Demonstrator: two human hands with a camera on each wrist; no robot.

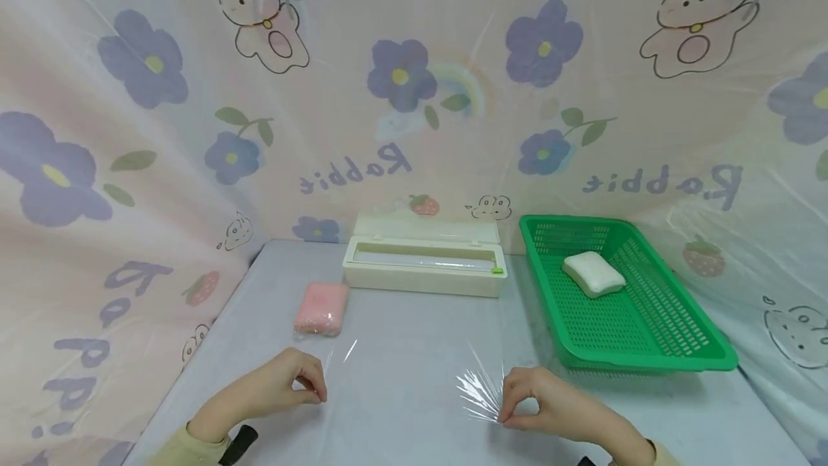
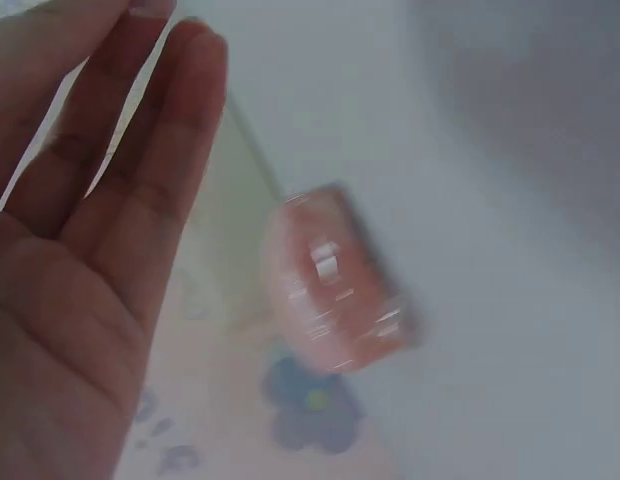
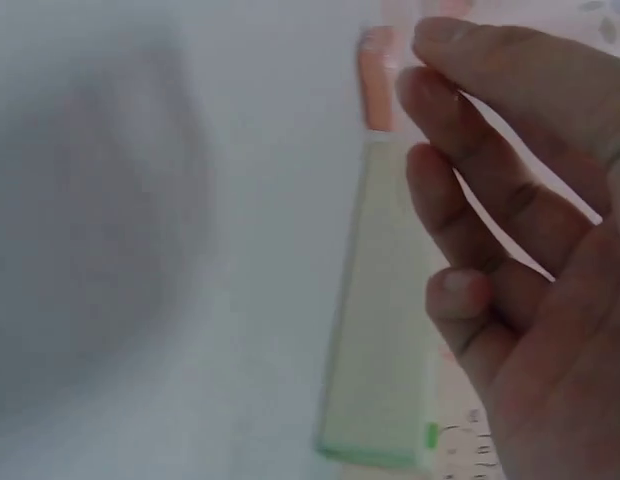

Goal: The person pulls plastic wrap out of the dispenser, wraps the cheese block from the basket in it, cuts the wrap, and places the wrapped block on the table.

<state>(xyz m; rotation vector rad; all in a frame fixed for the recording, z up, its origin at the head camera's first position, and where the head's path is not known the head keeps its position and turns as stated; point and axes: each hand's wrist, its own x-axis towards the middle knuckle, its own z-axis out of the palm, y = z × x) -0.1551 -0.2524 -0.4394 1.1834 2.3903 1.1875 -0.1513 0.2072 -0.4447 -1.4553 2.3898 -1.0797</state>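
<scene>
Between my two hands a sheet of clear cling film (image 1: 477,393) is stretched just over the table, gathered into shiny creases on the right. My left hand (image 1: 284,385) pinches its left side between thumb and fingers. The right hand (image 1: 550,403) pinches the right side the same way. Beyond the left hand lies a pink block like a soap bar (image 1: 322,308), wrapped in clear film; it also shows, blurred, in the left wrist view. Behind the film stands a white cling film dispenser (image 1: 423,280), its lid raised and a roll inside.
At the right is a green plastic basket (image 1: 647,340) holding a white block like a soap bar (image 1: 594,274). A patterned curtain (image 1: 453,142) hangs behind and beside the pale table (image 1: 401,351). The dispenser has a small green slider (image 1: 497,271) at its right end.
</scene>
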